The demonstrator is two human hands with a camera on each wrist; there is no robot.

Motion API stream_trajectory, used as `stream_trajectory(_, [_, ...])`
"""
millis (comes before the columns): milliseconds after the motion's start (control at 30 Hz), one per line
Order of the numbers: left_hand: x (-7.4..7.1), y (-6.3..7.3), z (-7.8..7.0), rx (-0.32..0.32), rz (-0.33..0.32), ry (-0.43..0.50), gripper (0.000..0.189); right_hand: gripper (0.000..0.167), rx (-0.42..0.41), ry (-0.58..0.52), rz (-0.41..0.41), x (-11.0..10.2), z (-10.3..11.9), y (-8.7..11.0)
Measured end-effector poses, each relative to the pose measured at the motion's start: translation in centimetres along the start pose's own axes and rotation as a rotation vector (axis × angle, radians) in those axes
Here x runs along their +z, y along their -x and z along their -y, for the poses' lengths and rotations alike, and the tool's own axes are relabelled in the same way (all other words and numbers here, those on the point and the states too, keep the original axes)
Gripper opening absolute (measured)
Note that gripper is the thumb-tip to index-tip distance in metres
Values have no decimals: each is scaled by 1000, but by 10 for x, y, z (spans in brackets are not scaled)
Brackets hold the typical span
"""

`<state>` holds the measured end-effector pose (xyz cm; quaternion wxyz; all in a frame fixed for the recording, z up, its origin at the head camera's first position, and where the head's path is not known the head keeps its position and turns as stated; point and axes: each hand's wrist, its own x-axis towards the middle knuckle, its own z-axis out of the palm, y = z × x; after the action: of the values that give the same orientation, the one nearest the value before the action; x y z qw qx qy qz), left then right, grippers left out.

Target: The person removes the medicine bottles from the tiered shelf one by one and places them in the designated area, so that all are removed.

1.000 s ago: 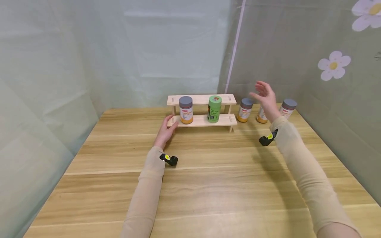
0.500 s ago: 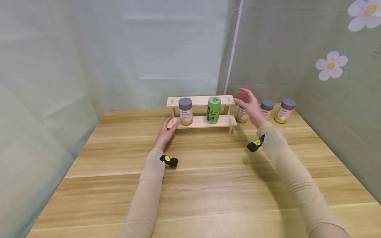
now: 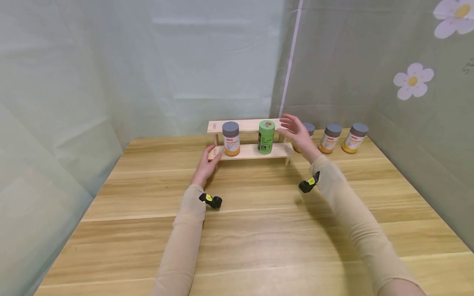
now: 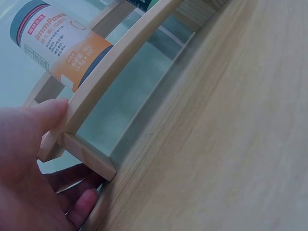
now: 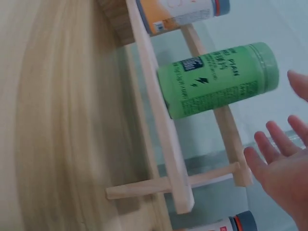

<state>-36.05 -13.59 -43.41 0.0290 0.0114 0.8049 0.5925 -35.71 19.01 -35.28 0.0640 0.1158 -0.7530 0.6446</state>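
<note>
A two-tier wooden display rack [image 3: 246,153] stands at the back of the table. My left hand [image 3: 205,166] grips its left end, with the thumb on the lower shelf and the fingers [image 4: 83,208] curled below by the leg. On that lower shelf a white-and-orange supplement bottle [image 3: 231,142] with a grey lid stands upright at the left. A green bottle [image 3: 265,139] stands upright on the right. Beside the green bottle my right hand [image 3: 299,133] is held up with fingers spread, nothing in it. In the right wrist view its fingertips are apart from the green bottle [image 5: 219,79].
Three more grey-lidded bottles stand on the table right of the rack: one bottle [image 3: 298,149] partly behind my right hand, a middle bottle [image 3: 330,139] and an outer bottle [image 3: 354,139]. Fabric curtains [image 3: 222,61] enclose the wooden table [image 3: 259,230] at the back and sides.
My right hand has moved left and slightly down, from above the loose bottles to beside the green bottle. The left hand has stayed on the rack's end.
</note>
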Motion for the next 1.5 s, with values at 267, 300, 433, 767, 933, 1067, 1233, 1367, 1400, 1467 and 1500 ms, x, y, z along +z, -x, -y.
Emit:
stream_trajectory(267, [1,0,0,2,-5,-5,57,63,7,7,88,10,-3,1])
stream_trajectory(300, [2,0,1,2,-3,-6,58,63,15,11,89,11,-4,0])
stream_trajectory(433, [2,0,1,4,-7,-11,57,63,49,16,105,16,-4,-4])
stream_trajectory(767, [1,0,4,10,-17,-6,57,63,79,5,136,28,-4,-9])
stream_trajectory(933, [1,0,3,7,-17,-10,57,62,72,-18,104,34,-5,-8])
stream_trajectory(1067, [2,0,3,11,-16,-17,58,57,67,-47,72,37,-5,-7])
stream_trajectory(1233, [3,0,3,5,-10,-13,58,57,60,-48,47,37,-4,-4])
stream_trajectory(1367, [3,0,3,1,-16,-17,58,55,45,-53,30,35,-4,-3])
stream_trajectory(1400, [3,0,3,0,-17,-17,58,55,41,-49,25,35,-4,-3])
stream_trajectory(1467, [3,-1,2,-1,-18,-19,58,53,35,-42,12,33,-4,-3])
stream_trajectory(1500, [3,-1,2,-1,-16,-18,58,53,35,-37,4,32,-3,-3])
